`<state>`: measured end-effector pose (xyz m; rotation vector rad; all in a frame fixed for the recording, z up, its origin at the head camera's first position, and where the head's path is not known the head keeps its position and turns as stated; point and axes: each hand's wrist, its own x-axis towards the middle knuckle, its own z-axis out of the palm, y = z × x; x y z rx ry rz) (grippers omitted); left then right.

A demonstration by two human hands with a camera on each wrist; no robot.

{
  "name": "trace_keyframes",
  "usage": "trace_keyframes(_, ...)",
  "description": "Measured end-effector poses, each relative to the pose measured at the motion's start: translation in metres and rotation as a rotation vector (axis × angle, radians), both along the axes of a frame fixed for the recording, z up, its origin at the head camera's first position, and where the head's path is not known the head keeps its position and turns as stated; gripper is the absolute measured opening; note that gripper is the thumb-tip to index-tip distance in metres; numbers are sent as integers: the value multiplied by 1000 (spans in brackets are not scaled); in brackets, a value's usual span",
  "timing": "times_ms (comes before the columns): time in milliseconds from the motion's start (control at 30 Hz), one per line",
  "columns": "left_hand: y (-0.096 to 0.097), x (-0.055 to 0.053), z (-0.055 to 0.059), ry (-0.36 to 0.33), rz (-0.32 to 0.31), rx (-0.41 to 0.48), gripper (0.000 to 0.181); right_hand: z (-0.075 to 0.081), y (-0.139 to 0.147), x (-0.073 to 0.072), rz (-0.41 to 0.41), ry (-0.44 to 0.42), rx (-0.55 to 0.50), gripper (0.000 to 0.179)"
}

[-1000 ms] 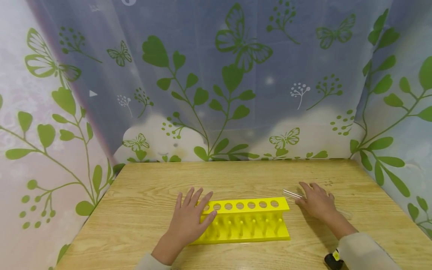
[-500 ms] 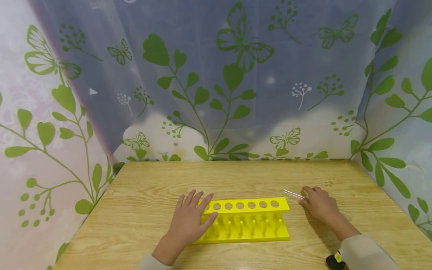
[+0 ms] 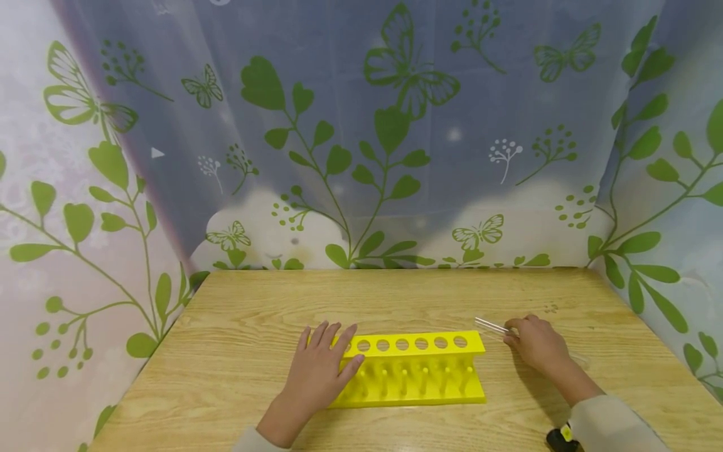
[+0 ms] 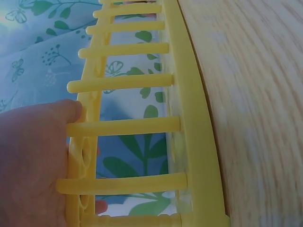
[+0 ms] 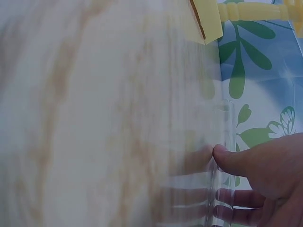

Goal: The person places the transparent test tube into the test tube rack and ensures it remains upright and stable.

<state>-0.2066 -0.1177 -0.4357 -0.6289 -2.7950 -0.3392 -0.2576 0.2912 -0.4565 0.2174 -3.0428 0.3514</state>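
The right hand [image 3: 539, 344] is pinching a clear tube [image 5: 226, 132] between its fingers; the left hand [image 3: 316, 371], fingers spread, is resting on a yellow rack [image 3: 412, 390], whose visible holes are holding no tube yet.

This looks like a makeshift booth, butterfly-print curtains [image 3: 344, 81] surrounding a wood-grain table [image 3: 220, 358].

No readable text or numbers; yellow patch [image 3: 567, 432] on black object [image 3: 558, 441] perhaps label, too small to tell.
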Motion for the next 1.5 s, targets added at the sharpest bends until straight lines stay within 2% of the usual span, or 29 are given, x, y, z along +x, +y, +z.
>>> trace_keyframes(433, -2, 2, 1, 23, 2, 13, 52, -1, -3, -1, -3, 28, -33, 29)
trace_keyframes(733, 7, 4, -2, -9, -8, 27, 53, 8, 3, 5, 1, 171, -50, 33)
trace_keyframes(867, 9, 3, -2, 13, -8, 31, 53, 14, 2, 6, 10, 230, -70, 35)
trace_keyframes(1267, 4, 1, 0, 34, -6, 20, 52, 28, -24, 8, -5, 357, -185, 40)
trace_keyframes(1500, 1, 2, -2, 36, 0, 17, 52, 33, -39, 12, -21, 426, -291, 38)
